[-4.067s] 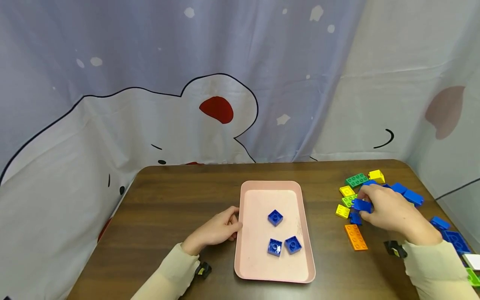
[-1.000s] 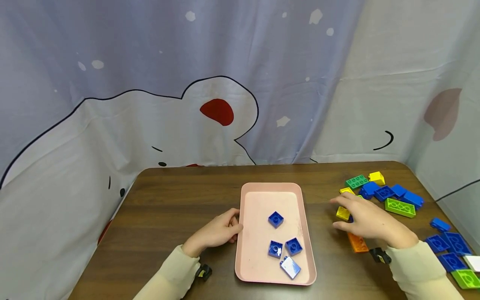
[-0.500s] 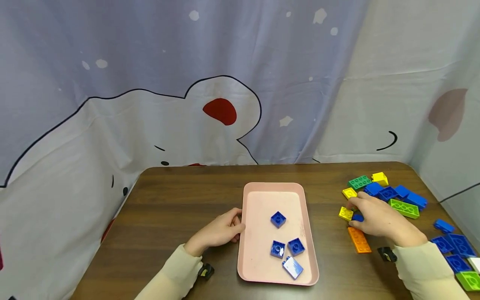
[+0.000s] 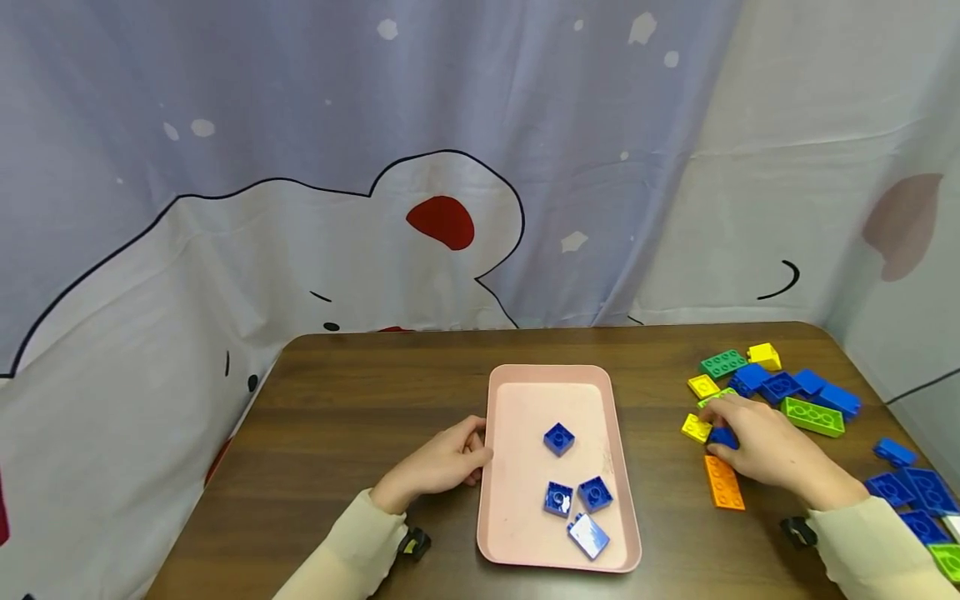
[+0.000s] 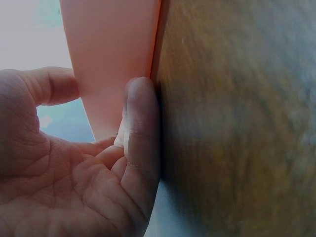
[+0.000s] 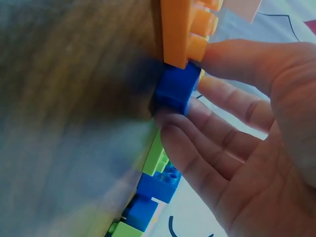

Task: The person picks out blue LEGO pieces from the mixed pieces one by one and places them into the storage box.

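Observation:
In the head view, a pink tray lies mid-table. My left hand holds its left rim; in the left wrist view the thumb meets the tray's upper edge while the other fingers rest against its outer wall. Three square blue bricks and a longer blue brick with a pale, shiny face lie in the tray. Over on the right, my right hand pinches a small blue brick between thumb and fingers, low at the table. Part of it is hidden by the fingers. An orange brick sits right beside it.
Yellow bricks, a dark green brick, a lime brick and several blue bricks surround the right hand. Another group of blue bricks lies at the right table edge. A patterned curtain hangs behind the table.
The longer blue brick, gripped by the right hand earlier, now lies in the tray. The right hand has come back to the pile and closed round another blue brick. The left hand stays put.

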{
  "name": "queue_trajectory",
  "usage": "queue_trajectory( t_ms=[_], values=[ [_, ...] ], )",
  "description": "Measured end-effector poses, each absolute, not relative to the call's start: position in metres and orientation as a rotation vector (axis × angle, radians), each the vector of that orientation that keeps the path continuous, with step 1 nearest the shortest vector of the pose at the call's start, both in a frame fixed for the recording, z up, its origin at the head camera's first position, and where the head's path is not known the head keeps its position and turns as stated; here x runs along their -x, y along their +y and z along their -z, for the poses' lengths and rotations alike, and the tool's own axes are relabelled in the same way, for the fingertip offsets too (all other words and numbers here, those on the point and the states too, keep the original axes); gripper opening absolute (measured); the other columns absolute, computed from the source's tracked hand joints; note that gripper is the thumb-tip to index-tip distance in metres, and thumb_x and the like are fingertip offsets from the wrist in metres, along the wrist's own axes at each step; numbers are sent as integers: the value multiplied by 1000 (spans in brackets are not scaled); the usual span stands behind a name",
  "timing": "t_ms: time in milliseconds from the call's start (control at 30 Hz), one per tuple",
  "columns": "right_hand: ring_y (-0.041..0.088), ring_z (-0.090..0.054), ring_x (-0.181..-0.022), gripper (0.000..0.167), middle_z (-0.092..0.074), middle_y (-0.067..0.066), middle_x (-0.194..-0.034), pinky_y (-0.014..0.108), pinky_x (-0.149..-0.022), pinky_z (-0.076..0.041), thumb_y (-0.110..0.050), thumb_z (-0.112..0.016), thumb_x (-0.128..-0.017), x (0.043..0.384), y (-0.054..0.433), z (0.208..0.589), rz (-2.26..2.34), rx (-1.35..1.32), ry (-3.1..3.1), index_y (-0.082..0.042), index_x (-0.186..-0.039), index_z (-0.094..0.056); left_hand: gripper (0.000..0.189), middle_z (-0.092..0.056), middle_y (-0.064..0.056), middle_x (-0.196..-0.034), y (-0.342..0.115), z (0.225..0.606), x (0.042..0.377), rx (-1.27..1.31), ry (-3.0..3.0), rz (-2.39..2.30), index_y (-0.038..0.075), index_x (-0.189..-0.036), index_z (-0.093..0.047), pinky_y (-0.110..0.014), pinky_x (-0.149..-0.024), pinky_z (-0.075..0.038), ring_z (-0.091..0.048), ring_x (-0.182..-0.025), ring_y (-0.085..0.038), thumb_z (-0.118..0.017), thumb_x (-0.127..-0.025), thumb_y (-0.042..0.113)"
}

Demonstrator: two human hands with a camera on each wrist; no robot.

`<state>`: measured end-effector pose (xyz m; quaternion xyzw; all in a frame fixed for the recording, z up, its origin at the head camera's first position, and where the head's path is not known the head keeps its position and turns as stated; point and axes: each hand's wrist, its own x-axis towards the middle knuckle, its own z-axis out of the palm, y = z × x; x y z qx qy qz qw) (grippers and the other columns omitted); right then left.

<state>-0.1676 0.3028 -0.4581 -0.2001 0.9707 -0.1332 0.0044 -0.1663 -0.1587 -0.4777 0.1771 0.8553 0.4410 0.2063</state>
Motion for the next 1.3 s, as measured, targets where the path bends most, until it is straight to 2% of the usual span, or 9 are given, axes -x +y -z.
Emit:
queue_trajectory(
  t_ms=[233,467,767,933,1300],
  values=[
    [15,-55,-81,41,-66,-1,-93,38,-72,-52,-9,-89,-73,164,306,457,434,580,3058,-9,-110,-71,54,-63,-4,-84,-157,477,166,-496,2377,-1228,-5,-147,-44,-27,-63,-53,-64,-66,-15,-54,-99,20],
    [20,-65,-85,39,-69,5,-100,47,-75,-58,-7,-87,-72,160,294,445,486,664,3142,-8,-107,-71,53,-64,-4,-83,-156,478,166,-507,2381,-1226,-4,-146,-45,-27,-62,-53,-64,-66,-15,-54,-99,19],
    [14,-64,-83,30,-67,-1,-99,38,-73,-58,-3,-84,-74,165,245,432,592,969,3171,-13,-100,-71,53,-63,-1,-81,-158,478,166,-505,2403,-1211,-4,-146,-46,-26,-62,-52,-64,-65,-13,-54,-100,20],
    [6,-56,-75,26,-64,-4,-98,26,-67,-53,-3,-82,-78,165,211,435,661,1020,3116,-15,-99,-72,52,-63,-1,-81,-159,479,166,-499,2406,-1210,-4,-146,-46,-27,-63,-53,-65,-65,-13,-55,-100,20],
    [10,-57,-76,24,-59,-6,-97,24,-69,-51,-1,-79,-79,159,166,448,730,1242,3009,-15,-96,-71,53,-63,-2,-82,-158,478,166,-495,2389,-1231,-5,-146,-45,-27,-62,-53,-65,-65,-15,-55,-100,19]
  ],
)
